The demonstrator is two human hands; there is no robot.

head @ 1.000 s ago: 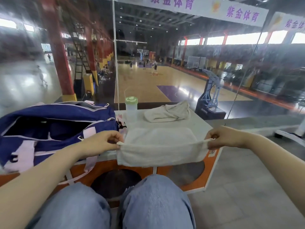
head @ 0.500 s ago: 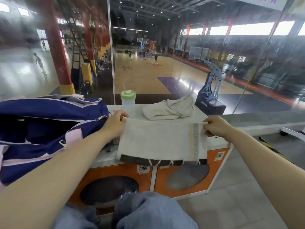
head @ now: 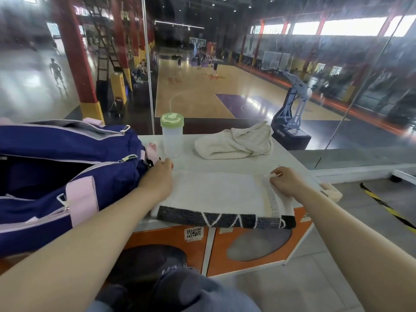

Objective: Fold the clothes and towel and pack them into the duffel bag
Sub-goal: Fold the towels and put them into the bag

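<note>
- The white towel (head: 216,192) lay flat on the white tabletop (head: 290,161), its dark patterned border hanging over the near edge above the orange cabinet front (head: 254,251).
- The left hand (head: 158,179) sat at the towel's far left corner, fingers curled down at the edge; whether it actually pinched the cloth could not be told, since the back of the hand hid the grip.
- The right hand (head: 284,182) pinched the towel's far right corner, thumb and fingers closed on the fringed strip.
- Just left of the towel, the navy duffel bag (head: 67,172) with pink straps sat on the same surface, its main zip open and the mouth gaping dark.
- Behind the towel, a crumpled cream garment (head: 234,144) lay unfolded on the table.
- Beside that, a clear shaker bottle (head: 172,137) with a green lid stood upright, between bag and garment.
- Beyond the glass, a basketball court (head: 198,95) stretched away with players at the far end.
</note>
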